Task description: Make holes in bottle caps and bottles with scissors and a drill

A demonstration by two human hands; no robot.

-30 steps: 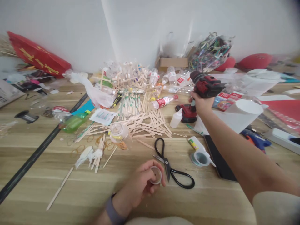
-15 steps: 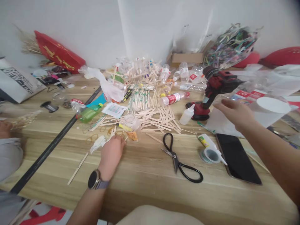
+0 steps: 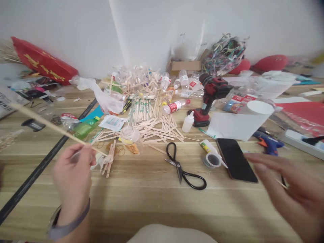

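Observation:
My left hand (image 3: 73, 168) is closed around a long wooden stick (image 3: 54, 126), raised above the table at the left and slanting across the view. Several short craft sticks (image 3: 108, 160) are bunched at the stick's lower end, with something whitish around the joint. My right hand (image 3: 286, 189), blurred, hovers at the right beside the black phone (image 3: 236, 160), its fingers stretched out and apart. A thin stick end and a dark bit show beneath its fingers. Between my hands lie black-handled scissors (image 3: 179, 168), a small round tub (image 3: 212, 160) and a glue tube (image 3: 209, 147).
Loose craft sticks (image 3: 162, 130) cover the table's middle, behind a clear jar (image 3: 130, 136). A red cordless drill (image 3: 210, 98), a white squeeze bottle (image 3: 187, 122), a rolled white sheet (image 3: 233, 123) and a blue glue gun (image 3: 270, 141) are to the right. Plastic bottles (image 3: 174, 107) lie behind.
My left hand has lifted the stick from the table and moved left and nearer. My right hand has come down from beside the drill and white sheet to beside the phone. The view has shifted rightward.

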